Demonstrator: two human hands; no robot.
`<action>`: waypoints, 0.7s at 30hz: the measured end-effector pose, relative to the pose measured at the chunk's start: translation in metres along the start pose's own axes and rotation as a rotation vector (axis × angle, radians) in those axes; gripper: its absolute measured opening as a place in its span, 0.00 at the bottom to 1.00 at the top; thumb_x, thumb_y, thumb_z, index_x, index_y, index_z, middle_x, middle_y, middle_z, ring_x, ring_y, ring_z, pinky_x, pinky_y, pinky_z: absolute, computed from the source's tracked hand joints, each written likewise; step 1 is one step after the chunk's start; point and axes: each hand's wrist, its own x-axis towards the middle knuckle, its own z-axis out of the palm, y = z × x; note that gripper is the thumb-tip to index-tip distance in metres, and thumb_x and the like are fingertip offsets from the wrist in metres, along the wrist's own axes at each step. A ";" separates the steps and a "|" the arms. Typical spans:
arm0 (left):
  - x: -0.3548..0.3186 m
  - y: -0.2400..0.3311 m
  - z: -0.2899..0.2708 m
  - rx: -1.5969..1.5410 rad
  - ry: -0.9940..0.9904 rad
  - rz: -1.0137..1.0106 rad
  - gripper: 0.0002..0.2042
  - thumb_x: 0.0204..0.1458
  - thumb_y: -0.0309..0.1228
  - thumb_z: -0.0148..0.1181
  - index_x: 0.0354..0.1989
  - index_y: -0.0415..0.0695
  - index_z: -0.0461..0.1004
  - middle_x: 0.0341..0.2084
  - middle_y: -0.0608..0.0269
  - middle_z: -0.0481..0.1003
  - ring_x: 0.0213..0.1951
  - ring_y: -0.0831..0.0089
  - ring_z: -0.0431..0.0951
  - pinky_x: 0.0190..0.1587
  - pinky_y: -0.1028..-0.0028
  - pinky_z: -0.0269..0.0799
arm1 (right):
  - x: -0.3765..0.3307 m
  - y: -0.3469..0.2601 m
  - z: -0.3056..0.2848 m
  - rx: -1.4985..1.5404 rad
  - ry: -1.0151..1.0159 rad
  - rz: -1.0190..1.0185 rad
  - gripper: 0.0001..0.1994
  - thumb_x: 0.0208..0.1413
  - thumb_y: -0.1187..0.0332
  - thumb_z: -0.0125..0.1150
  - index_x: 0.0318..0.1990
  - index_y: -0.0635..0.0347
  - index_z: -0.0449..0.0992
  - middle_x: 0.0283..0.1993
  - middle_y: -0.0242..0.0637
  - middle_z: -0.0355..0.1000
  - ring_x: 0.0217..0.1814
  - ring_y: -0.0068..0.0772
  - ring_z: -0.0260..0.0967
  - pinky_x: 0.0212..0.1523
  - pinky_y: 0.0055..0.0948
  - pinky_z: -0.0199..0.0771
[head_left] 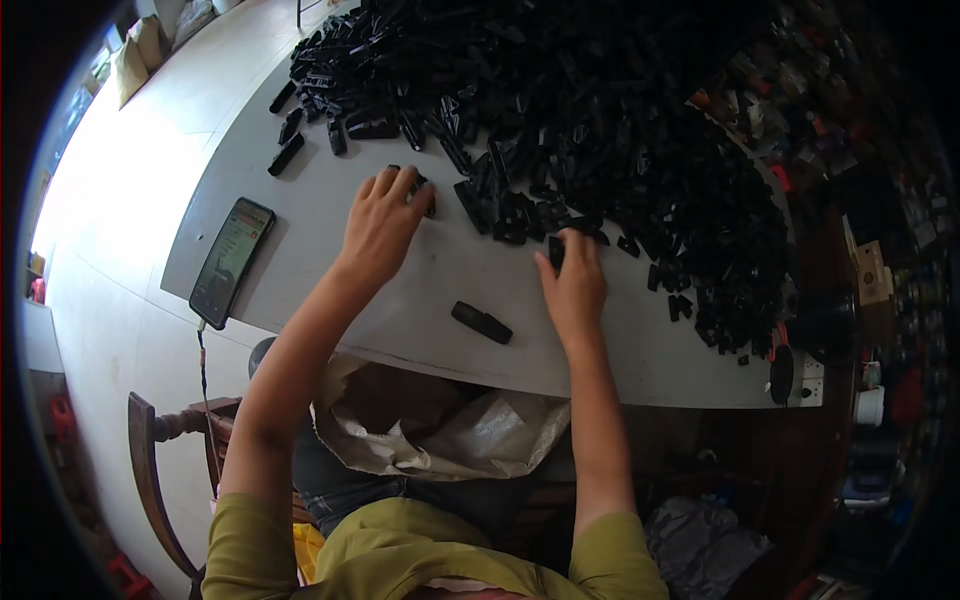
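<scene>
A big heap of small black plastic parts (600, 110) covers the far and right side of a grey table (400, 300). My left hand (383, 222) lies flat, fingers spread, its fingertips on a black part (424, 190) at the heap's near edge. My right hand (573, 280) grips a small black part (556, 252) between thumb and fingers beside the heap. One assembled black piece (481, 322) lies alone on the table between my forearms.
A phone (231, 262) with a lit screen lies at the table's left, its cable hanging over the edge. An open plastic sack (450, 425) sits in my lap under the table edge. A wooden chair (150, 450) stands at lower left. Cluttered shelves stand at right.
</scene>
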 end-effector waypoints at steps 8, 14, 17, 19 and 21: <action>-0.018 0.025 -0.010 -0.468 -0.365 -0.067 0.18 0.45 0.29 0.64 0.45 0.41 0.69 0.45 0.53 0.69 0.51 0.55 0.68 0.51 0.62 0.67 | -0.004 0.015 -0.004 1.233 -0.136 0.604 0.16 0.64 0.70 0.49 0.59 0.55 0.68 0.40 0.34 0.71 0.34 0.22 0.71 0.33 0.22 0.72; -0.035 0.039 -0.006 -0.707 -0.284 -0.081 0.19 0.43 0.27 0.66 0.44 0.40 0.69 0.48 0.51 0.64 0.50 0.53 0.68 0.52 0.64 0.68 | -0.013 0.010 0.001 1.206 -0.233 0.480 0.14 0.61 0.67 0.57 0.52 0.63 0.74 0.28 0.24 0.68 0.26 0.13 0.62 0.27 0.16 0.63; -0.034 0.043 -0.006 -1.038 -0.270 -0.210 0.15 0.42 0.22 0.64 0.41 0.39 0.71 0.50 0.51 0.64 0.50 0.53 0.69 0.51 0.64 0.68 | -0.014 0.007 0.005 0.918 -0.272 0.361 0.13 0.60 0.66 0.59 0.47 0.64 0.77 0.28 0.25 0.69 0.25 0.13 0.62 0.26 0.15 0.63; -0.034 0.042 -0.003 -1.199 -0.266 -0.238 0.14 0.42 0.20 0.62 0.39 0.39 0.72 0.51 0.50 0.65 0.50 0.53 0.70 0.51 0.65 0.69 | -0.014 -0.001 0.006 0.898 -0.212 0.246 0.10 0.56 0.68 0.64 0.41 0.64 0.79 0.30 0.28 0.71 0.28 0.16 0.65 0.28 0.17 0.64; -0.037 0.035 0.005 -0.899 -0.205 0.015 0.12 0.41 0.18 0.62 0.37 0.38 0.75 0.49 0.51 0.68 0.48 0.55 0.73 0.49 0.66 0.71 | -0.010 -0.011 0.004 0.625 -0.206 -0.137 0.10 0.49 0.72 0.67 0.40 0.63 0.79 0.33 0.32 0.72 0.34 0.24 0.69 0.33 0.22 0.68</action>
